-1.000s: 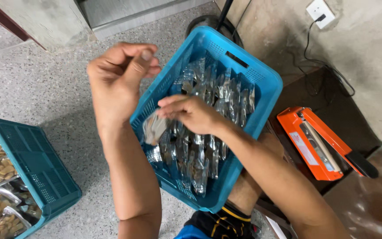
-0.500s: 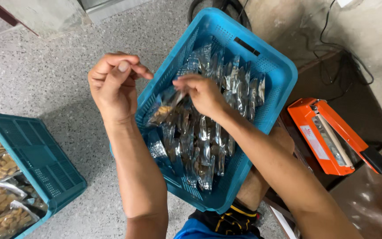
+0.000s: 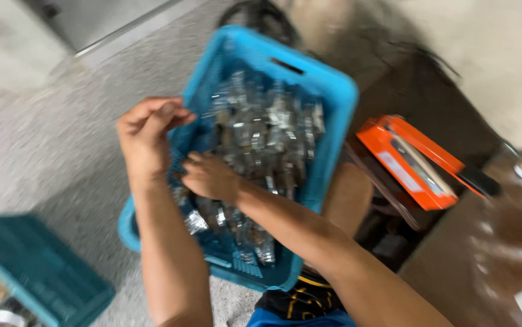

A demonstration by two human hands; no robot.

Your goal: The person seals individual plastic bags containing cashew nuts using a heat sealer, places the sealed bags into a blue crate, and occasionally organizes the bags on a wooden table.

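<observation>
Head view, heavily motion-blurred; fine detail lost.

Left hand (image 3: 146, 136) raised over left rim of blue crate (image 3: 327, 91), fingers curled in, thumb pressed against fingertips as in a pinch. Whether anything sits in that pinch: cannot tell, nothing visible between the pads.

Right hand (image 3: 209, 177) down inside crate, palm down on the packets (image 3: 261, 130), fingers reaching into the pile toward the near-left side. Fingers look bent and close together. Grip on a packet or mere contact: cannot tell through blur.

Packets: small, clear, shiny, with dark contents; heaped across most of crate floor, denser toward far end, thinner near the lower corner where bare blue mesh shows. Crate tilted, resting on the lap, above the speckled floor (image 3: 49, 169).

Elsewhere: teal crate (image 3: 37, 272) at lower left, well apart from the blue one, with pale contents just visible at its edge. Orange tool (image 3: 406, 160) to the right on a dark surface, untouched, near but apart from the blue crate. Dark cables at top, behind crate.

Progress, as a judgement: handling of packets under way, early to middle. Large pile remaining in blue crate; no packet clearly lifted free at this instant. Orange tool not in use.
</observation>
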